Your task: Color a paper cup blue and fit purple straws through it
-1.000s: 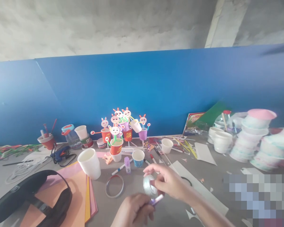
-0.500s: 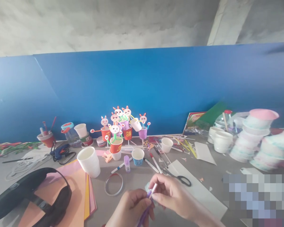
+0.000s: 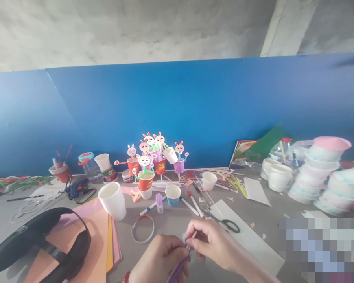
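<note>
One camera, worn on the head, is looking forward and down over the grey table (image 3: 171, 222), taking in a wide sweep. The left hand (image 3: 166, 255) and the right hand (image 3: 209, 241) are showing close by at lower centre; a blue panel (image 3: 177, 98) is filling the middle, concrete (image 3: 135, 31) the top.

Gold markings (image 3: 160, 166) on red cups (image 3: 146, 181) — none legible
</note>
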